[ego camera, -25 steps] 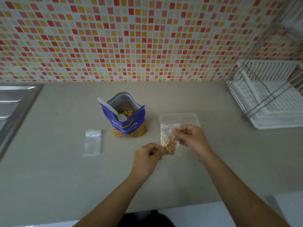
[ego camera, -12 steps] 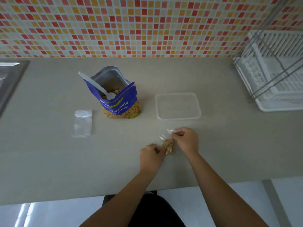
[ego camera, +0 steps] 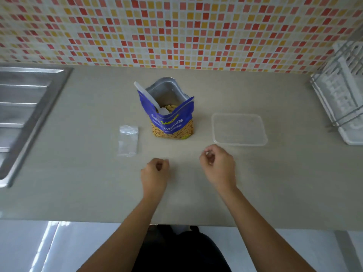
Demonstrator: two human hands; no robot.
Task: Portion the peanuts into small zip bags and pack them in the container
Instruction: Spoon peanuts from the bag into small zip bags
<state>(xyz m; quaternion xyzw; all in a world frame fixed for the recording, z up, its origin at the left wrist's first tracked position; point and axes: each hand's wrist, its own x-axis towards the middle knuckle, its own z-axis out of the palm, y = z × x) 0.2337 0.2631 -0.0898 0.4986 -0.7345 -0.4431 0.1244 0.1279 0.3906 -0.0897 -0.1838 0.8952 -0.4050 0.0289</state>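
Observation:
A blue peanut bag (ego camera: pixel 172 122) stands open at the middle of the counter, with a white plastic spoon (ego camera: pixel 149 99) leaning inside it. A small stack of empty clear zip bags (ego camera: pixel 128 141) lies flat to its left. A clear rectangular container (ego camera: pixel 238 128) sits to its right and looks empty. My left hand (ego camera: pixel 156 171) hovers in front of the peanut bag with its fingers curled shut and nothing visible in it. My right hand (ego camera: pixel 217 165) is just in front of the container's near left corner, also curled with nothing seen in it. No filled zip bag is in view.
A steel sink and drainboard (ego camera: pixel 23 107) take up the left end of the counter (ego camera: pixel 284 183). A white dish rack (ego camera: pixel 341 95) stands at the right edge. A mosaic-tiled wall (ego camera: pixel 176 30) closes the back. The counter's front edge runs just below my forearms.
My hands were together on a small zip bag holding peanuts; they are now apart and curled, and that bag is out of sight. The view has also shifted.

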